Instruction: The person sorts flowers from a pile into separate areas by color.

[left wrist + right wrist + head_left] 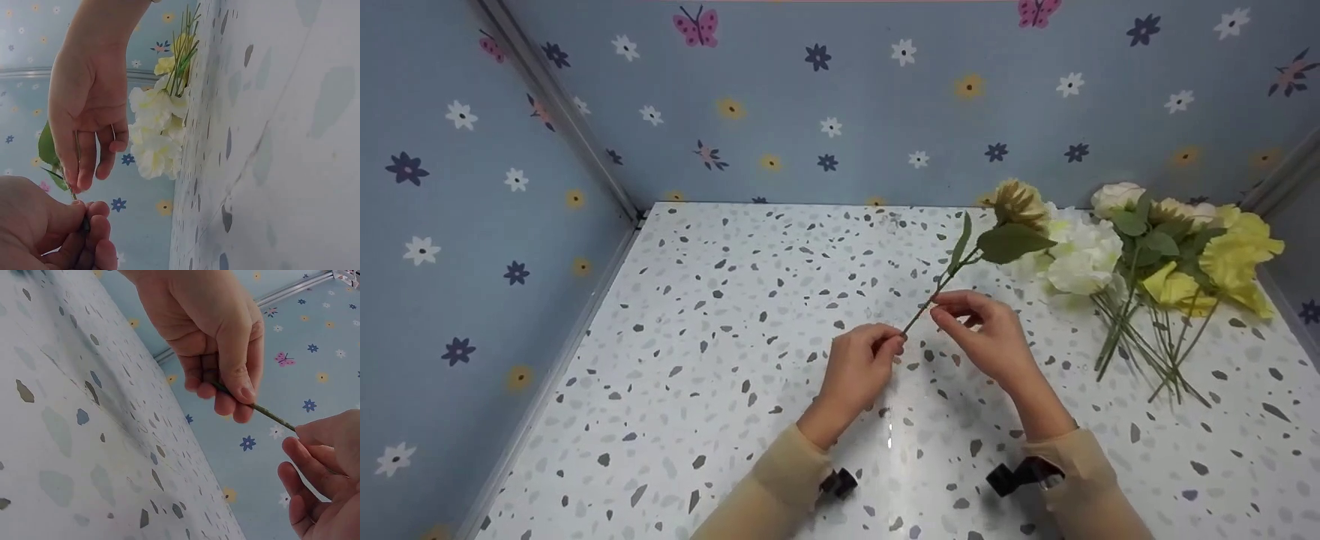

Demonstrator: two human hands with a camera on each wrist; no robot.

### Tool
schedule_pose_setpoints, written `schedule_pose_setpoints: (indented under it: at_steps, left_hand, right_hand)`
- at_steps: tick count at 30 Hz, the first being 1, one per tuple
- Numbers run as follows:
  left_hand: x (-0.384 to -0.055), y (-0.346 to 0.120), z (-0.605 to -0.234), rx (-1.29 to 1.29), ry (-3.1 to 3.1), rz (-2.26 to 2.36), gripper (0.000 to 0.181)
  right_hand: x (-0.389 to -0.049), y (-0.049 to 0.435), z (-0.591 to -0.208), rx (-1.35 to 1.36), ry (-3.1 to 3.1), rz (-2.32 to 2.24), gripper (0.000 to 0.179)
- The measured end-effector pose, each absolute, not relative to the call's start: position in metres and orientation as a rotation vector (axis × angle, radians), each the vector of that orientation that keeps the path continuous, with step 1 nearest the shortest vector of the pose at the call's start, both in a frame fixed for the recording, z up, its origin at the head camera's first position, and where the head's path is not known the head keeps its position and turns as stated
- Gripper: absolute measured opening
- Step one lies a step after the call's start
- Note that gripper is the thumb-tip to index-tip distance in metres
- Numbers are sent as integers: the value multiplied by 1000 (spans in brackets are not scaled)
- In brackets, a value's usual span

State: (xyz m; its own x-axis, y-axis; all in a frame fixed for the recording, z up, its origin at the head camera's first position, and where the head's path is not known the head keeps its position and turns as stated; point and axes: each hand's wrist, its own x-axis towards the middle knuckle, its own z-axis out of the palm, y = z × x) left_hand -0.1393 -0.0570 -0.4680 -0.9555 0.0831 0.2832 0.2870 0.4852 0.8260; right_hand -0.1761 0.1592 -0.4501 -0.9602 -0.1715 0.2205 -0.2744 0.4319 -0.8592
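Nearby, a white-and-yellow flower heap [1161, 244] right of the stem [921, 313].

The white worktop [720, 360], speckled with grey, carries white flowers [1084, 259] and yellow flowers [1237, 251] toward its far right corner, their green stems [1112, 345] pointing toward the near side.

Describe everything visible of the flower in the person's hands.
The flower has a cream-yellow bloom with brownish parts, green leaves and a slim green stem; it looks artificial. Held above the speckled table, it slants up and rightward in the head view. The left hand grips the lower stem; the right hand touches it nearer the leaves.
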Motion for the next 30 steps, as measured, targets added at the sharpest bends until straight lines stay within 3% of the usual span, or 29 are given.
schedule_pose_setpoints:
  at_steps: [6, 15, 21, 30]
  left_hand:
    - [-157, -105, -458, -10, -2606, -1461, 9]
    - [-168, -240, -458, 442, -2579, -1238, 19]
    - [-162, -298, -478, 596, -2510, -1083, 23]
    - [-156, -366, -508, 840, -2527, -1068, 30]
  right_hand:
    - [-182, 190, -448, 353, -2665, 1438, 22]
    - [-183, 276, -434, 101, -2627, 1366, 31]
    - [-172, 336, -437, -53, -2714, 1146, 38]
    - [-167, 380, -444, -154, -2810, 1025, 48]
